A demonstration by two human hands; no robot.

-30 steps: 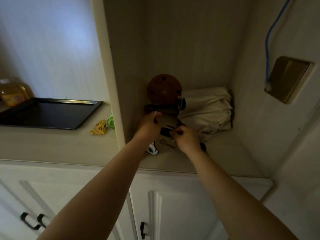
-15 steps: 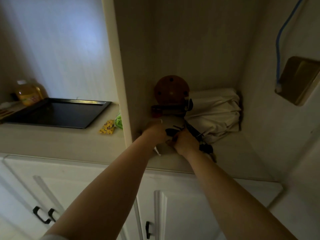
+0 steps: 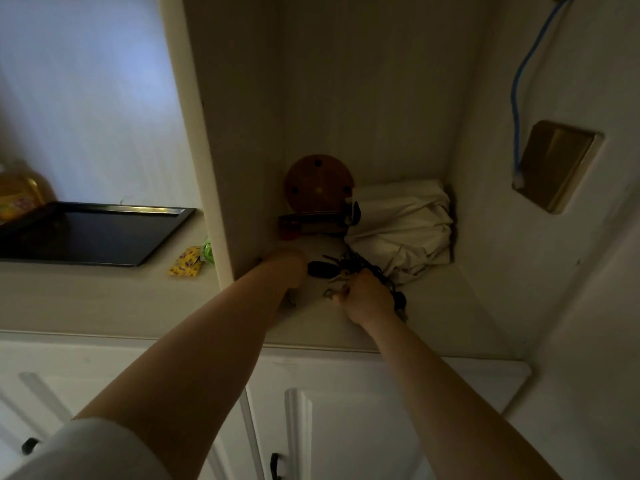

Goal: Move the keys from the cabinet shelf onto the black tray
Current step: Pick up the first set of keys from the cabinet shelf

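Both hands inside the dim cabinet, low on the shelf [image 3: 433,306]. Right hand [image 3: 367,299] closed around the keys [image 3: 349,271], dark fob and chain sticking out past the fingers [image 3: 341,295], bunch just above the shelf beside a cream cloth bundle [image 3: 401,226]. Left hand [image 3: 284,266] curled and blurred near the cabinet's side wall; cannot tell whether gripping anything. Black tray [image 3: 97,233] well apart to the left on the tabletop [image 3: 104,296], yellow packet [image 3: 185,266] near its corner.
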